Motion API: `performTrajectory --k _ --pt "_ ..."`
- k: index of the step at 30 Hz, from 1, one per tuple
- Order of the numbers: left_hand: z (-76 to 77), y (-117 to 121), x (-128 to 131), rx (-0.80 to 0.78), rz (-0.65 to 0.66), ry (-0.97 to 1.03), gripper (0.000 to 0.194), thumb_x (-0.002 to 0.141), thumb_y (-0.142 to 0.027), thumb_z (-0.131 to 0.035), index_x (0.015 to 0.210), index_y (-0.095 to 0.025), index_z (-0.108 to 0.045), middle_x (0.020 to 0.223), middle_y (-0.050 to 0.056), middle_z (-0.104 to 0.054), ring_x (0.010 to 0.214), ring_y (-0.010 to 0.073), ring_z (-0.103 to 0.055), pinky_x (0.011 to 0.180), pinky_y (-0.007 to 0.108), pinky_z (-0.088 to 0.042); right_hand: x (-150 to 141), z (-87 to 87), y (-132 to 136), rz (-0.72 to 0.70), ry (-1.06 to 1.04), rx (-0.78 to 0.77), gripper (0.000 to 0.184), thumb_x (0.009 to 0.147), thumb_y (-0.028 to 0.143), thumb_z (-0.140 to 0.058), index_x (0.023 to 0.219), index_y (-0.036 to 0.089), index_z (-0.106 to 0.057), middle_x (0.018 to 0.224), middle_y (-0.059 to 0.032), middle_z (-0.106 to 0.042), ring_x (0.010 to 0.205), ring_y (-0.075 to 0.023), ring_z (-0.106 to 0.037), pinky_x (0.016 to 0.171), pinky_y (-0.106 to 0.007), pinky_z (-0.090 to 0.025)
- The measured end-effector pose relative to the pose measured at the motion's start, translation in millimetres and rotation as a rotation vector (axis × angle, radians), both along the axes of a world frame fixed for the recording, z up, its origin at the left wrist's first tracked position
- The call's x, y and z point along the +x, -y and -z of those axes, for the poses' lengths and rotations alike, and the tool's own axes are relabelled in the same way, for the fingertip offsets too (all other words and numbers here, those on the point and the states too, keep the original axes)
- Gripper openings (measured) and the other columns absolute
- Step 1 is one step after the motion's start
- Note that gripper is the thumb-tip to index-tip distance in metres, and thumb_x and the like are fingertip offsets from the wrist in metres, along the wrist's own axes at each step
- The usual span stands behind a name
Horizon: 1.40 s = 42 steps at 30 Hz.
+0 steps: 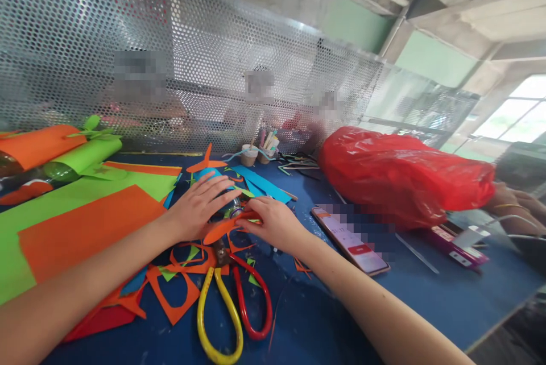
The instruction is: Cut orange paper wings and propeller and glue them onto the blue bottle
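Note:
My left hand point(200, 206) is curved over a plastic bottle point(234, 206) wrapped partly in blue paper, holding it against the table. Orange paper fins point(207, 165) stick up at the bottle's far end. Between the thumb and fingers of my right hand point(273, 222) is an orange paper cutout point(224, 231) with a rounded end, close to the bottle's neck. Part of the bottle is hidden under my hands. Just in front lie scissors point(220, 257) with one yellow and one red handle, among orange and green paper scraps point(174, 297).
Orange and green sheets point(94, 223) lie at left, below paper-wrapped bottles point(85, 154). Cups point(249, 154) stand by the perforated metal screen point(205, 41). On the right are a phone point(350, 240), a red plastic bag point(396, 177), a purple box point(456, 248) and another person's hand point(512, 203).

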<state>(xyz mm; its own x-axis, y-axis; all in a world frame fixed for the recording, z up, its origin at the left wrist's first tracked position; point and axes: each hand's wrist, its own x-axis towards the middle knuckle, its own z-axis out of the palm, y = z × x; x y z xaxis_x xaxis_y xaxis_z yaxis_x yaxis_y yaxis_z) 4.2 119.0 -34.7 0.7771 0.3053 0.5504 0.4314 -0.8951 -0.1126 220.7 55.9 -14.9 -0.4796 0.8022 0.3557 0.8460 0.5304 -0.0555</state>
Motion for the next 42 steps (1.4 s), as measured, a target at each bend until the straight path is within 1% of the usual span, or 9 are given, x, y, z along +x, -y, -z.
performTrajectory --k 4,7,10,12,17,20,28,35,42 --pt "10.0 7 -12 -0.045 -0.184 0.09 0.057 0.08 -0.044 -0.066 0.127 -0.015 -0.053 0.112 0.016 -0.06 0.112 0.0364 -0.051 0.098 0.057 -0.038 -4 4.2 3 -0.048 0.002 -0.034 0.02 0.087 0.036 -0.066 0.083 0.017 -0.062 0.082 -0.0044 -0.068 0.078 -0.0188 -0.063 0.068 -0.026 -0.045" --pt "12.4 16 -20 -0.117 -0.268 0.133 0.042 0.083 -0.034 -0.063 0.119 -0.015 -0.056 0.097 0.011 -0.064 0.093 0.0296 -0.057 0.085 0.048 -0.048 -7 6.9 5 -0.066 0.007 -0.054 0.021 0.084 0.036 -0.069 0.085 0.017 -0.062 0.083 -0.0056 -0.068 0.079 -0.0203 -0.063 0.068 -0.027 -0.045" --pt "6.6 28 -23 -0.21 -0.331 0.185 0.015 0.088 -0.02 -0.049 0.097 -0.016 -0.061 0.078 0.005 -0.066 0.074 0.0208 -0.061 0.07 0.034 -0.051 -7 9.2 6 -0.064 0.007 -0.072 0.021 0.083 0.034 -0.07 0.09 0.015 -0.063 0.086 -0.0077 -0.068 0.082 -0.0224 -0.063 0.07 -0.03 -0.046" --pt "0.7 36 -22 -0.261 -0.349 0.198 0.018 0.091 -0.022 -0.045 0.083 -0.018 -0.061 0.07 0.002 -0.066 0.067 0.0172 -0.062 0.063 0.028 -0.05 -6 10.5 6 -0.062 -0.001 -0.082 0.022 0.083 0.034 -0.071 0.091 0.014 -0.063 0.087 -0.0086 -0.068 0.083 -0.0233 -0.063 0.071 -0.031 -0.047" --pt "-6.6 56 -10 -0.277 -0.396 0.137 0.031 0.087 -0.044 -0.054 0.102 -0.019 -0.064 0.074 0.005 -0.071 0.068 0.0238 -0.066 0.056 0.032 -0.047 -4 11.2 7 -0.069 -0.036 -0.101 0.02 0.084 0.031 -0.07 0.095 0.015 -0.063 0.09 -0.0087 -0.069 0.086 -0.0234 -0.063 0.074 -0.032 -0.048" --pt "-4.4 64 1 -0.194 -0.45 -0.011 0.04 0.087 -0.045 -0.055 0.115 -0.017 -0.063 0.077 0.011 -0.072 0.072 0.0311 -0.068 0.053 0.035 -0.046 -5 10.9 9 -0.072 -0.059 -0.115 0.017 0.086 0.028 -0.067 0.095 0.015 -0.063 0.089 -0.0085 -0.069 0.086 -0.0228 -0.064 0.075 -0.032 -0.048" --pt "11.4 64 11 -0.181 -0.414 -0.003 0.031 0.092 -0.031 -0.052 0.118 -0.017 -0.062 0.071 0.009 -0.072 0.064 0.0264 -0.069 0.049 0.031 -0.048 -7 14.3 9 -0.075 -0.14 -0.146 0.01 0.09 0.027 -0.061 0.091 0.017 -0.061 0.085 -0.0064 -0.069 0.081 -0.0199 -0.064 0.069 -0.028 -0.048" --pt "24.1 62 5 -0.197 -0.268 0.082 0.03 0.097 -0.027 -0.042 0.115 -0.015 -0.063 0.082 0.01 -0.072 0.08 0.0259 -0.068 0.068 0.04 -0.056 -9 22.3 10 -0.093 -0.195 -0.182 0.004 0.087 0.019 -0.063 0.083 0.018 -0.061 0.078 -0.0032 -0.066 0.077 -0.0184 -0.061 0.068 -0.027 -0.046" --pt "31.1 62 2 -0.259 -0.214 0.183 0.026 0.097 -0.025 -0.044 0.112 -0.016 -0.062 0.085 0.008 -0.072 0.078 0.0234 -0.067 0.07 0.041 -0.057 -14 20.9 16 -0.047 -0.334 -0.228 0.01 0.085 0.02 -0.064 0.084 0.021 -0.055 0.08 -0.0006 -0.066 0.075 -0.0176 -0.063 0.065 -0.026 -0.047"
